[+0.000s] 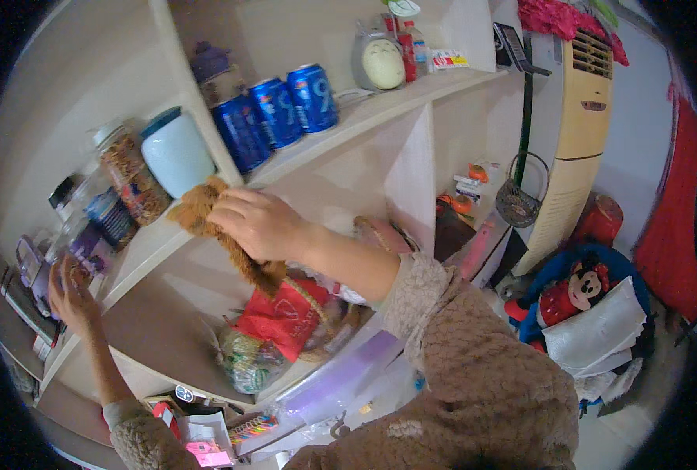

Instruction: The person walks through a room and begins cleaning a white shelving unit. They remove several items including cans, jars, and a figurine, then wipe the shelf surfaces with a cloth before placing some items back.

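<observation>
My right hand [260,223] grips a fluffy brown cloth or plush item [245,255] at the front edge of a white shelf [142,258]. My left hand [72,291] is at the shelf's left end, beside a purple container [90,247]; whether it holds anything is not plain. Behind the hands on that shelf stand a light-blue jar with a dark lid [178,153], a clear jar of dried brown pieces [134,176] and a dark-labelled jar [110,214]. A purple handled object [34,270] is left of my left hand.
Blue drink cans [313,100] and a round Totoro-like figure [382,63] occupy the upper shelf. Below lie a red bag [283,320] and a green-patterned plastic bag [248,361]. To the right are a hanging basket [517,202], a standing air conditioner [580,135] and a Minnie Mouse plush [574,294].
</observation>
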A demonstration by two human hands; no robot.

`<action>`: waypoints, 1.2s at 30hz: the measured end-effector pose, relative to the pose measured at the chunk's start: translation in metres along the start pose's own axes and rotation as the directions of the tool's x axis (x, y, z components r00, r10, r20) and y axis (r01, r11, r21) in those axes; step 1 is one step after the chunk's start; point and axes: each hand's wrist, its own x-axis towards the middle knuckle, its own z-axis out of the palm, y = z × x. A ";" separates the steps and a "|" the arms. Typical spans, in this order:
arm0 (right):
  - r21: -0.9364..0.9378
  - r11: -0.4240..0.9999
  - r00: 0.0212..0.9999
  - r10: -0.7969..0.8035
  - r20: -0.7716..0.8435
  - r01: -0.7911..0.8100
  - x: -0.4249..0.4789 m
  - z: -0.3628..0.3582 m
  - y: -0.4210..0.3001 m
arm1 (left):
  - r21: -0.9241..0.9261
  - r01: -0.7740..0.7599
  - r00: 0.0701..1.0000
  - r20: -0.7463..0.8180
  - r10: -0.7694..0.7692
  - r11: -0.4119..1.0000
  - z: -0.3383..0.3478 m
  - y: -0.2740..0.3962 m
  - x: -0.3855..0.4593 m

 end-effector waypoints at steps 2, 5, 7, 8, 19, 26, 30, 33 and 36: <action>0.128 0.989 0.994 0.081 -0.076 -0.071 -0.024 -0.006 -0.007 | 0.015 0.027 0.993 -0.113 -0.025 1.000 -0.002 0.000 -0.005; 0.328 0.878 0.937 0.330 0.111 -0.349 -0.066 -0.027 -0.006 | -0.227 0.055 0.976 -0.193 -0.100 0.972 -0.018 0.043 0.004; 0.347 0.838 0.907 0.396 0.143 -0.421 -0.075 -0.055 0.002 | -0.385 0.082 0.972 -0.173 -0.159 0.919 -0.033 0.089 0.022; 0.297 0.857 0.907 0.406 0.112 -0.421 -0.076 -0.068 0.009 | -0.422 0.136 0.972 -0.119 -0.204 0.896 -0.041 0.118 0.027; -0.248 0.966 0.991 -0.040 0.127 0.071 0.005 -0.047 0.058 | -0.361 -0.037 0.999 -0.031 0.028 0.932 -0.034 0.241 0.041; -0.264 0.964 0.991 0.007 0.135 0.029 -0.023 -0.068 0.077 | -0.292 -0.071 0.997 -0.052 0.058 0.954 -0.028 0.237 0.036; -0.252 0.962 0.993 -0.083 0.079 0.101 -0.027 -0.080 0.086 | -0.268 -0.050 0.998 -0.053 0.037 0.962 -0.028 0.240 0.038; -0.115 0.989 0.995 -0.093 0.026 0.095 -0.028 -0.079 0.092 | -0.249 -0.021 0.997 -0.081 0.000 0.968 -0.027 0.241 0.036; -0.033 0.998 0.998 -0.058 -0.009 0.057 -0.034 -0.091 0.095 | -0.457 0.072 0.984 -0.111 -0.137 0.887 -0.049 0.276 0.024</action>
